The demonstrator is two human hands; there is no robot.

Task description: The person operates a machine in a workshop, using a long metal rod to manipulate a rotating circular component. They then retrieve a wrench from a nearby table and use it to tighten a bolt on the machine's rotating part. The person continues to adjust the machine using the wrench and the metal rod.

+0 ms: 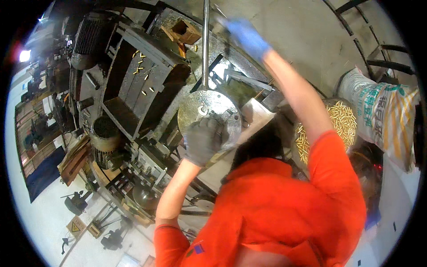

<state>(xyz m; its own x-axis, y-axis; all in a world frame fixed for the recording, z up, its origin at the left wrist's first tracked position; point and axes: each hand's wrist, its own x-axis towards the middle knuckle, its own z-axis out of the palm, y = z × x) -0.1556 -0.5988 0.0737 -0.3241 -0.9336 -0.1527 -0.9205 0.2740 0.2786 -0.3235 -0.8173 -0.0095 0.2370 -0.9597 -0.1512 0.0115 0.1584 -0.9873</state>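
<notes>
My left hand (pixel 203 141), in a dark grey glove, rests over the near side of a round metal plate (pixel 187 110). Its fingers are curled, and the pale head of an open-end wrench (pixel 202 110) sticks out beyond them, lying over the plate. Farther off to the right, my right hand (pixel 247 38) wears a blue glove and is smeared by motion. A thin, light-coloured thing juts from its fingertips; its kind is too blurred to tell. Between both hands, a long metal bar (pixel 205 44) runs away from the plate's far edge.
Small brass pieces (pixel 138 66) lie in a dark machine tray on the left. A wooden box (pixel 185 32) sits at the far end. On the right are a round container of many brass pieces (pixel 339 122) and a printed woven sack (pixel 378 107). A motor (pixel 92 40) stands far left.
</notes>
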